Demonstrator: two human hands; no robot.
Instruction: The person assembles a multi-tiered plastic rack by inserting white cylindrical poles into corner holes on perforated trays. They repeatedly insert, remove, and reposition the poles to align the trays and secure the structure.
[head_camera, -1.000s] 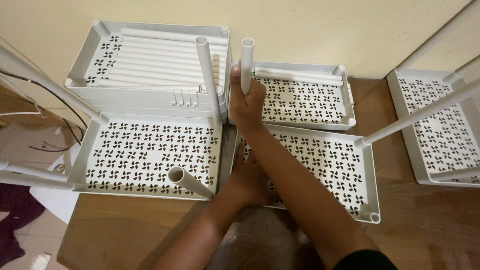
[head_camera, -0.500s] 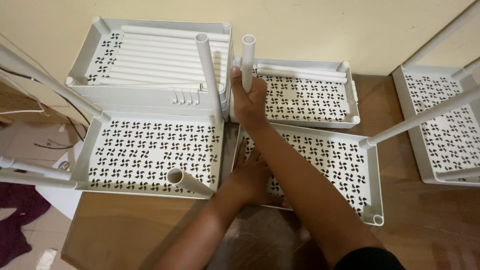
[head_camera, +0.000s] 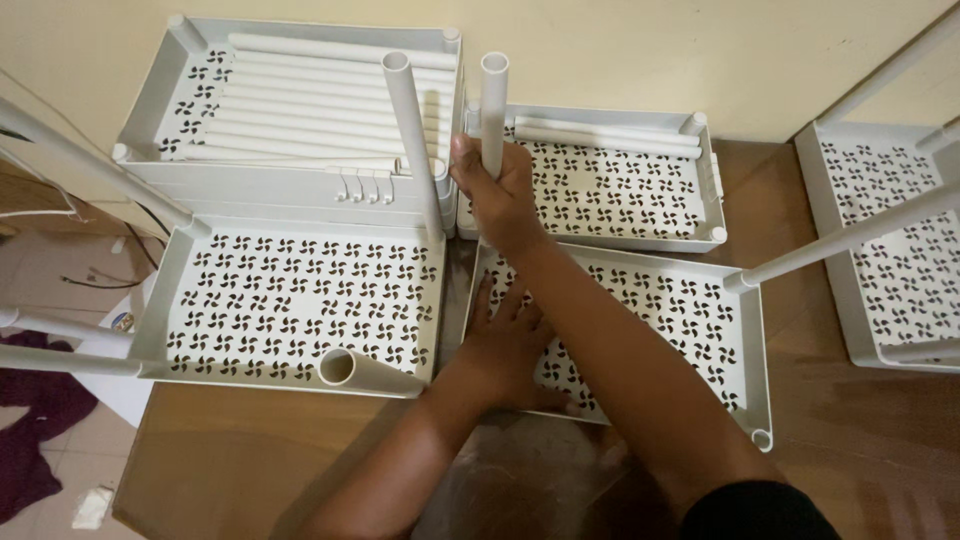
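A brown wooden table (head_camera: 250, 460) stands against a cream wall. Directly on it lie several white perforated plastic shelf trays (head_camera: 300, 300), side by side, some with white tubular legs (head_camera: 410, 140).

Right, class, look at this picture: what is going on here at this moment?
A person works on white plastic shelf trays on a wooden table. The right hand grips an upright white tube at the far corner of a tray. The left hand lies flat on that tray. More tubes lie in another tray behind.
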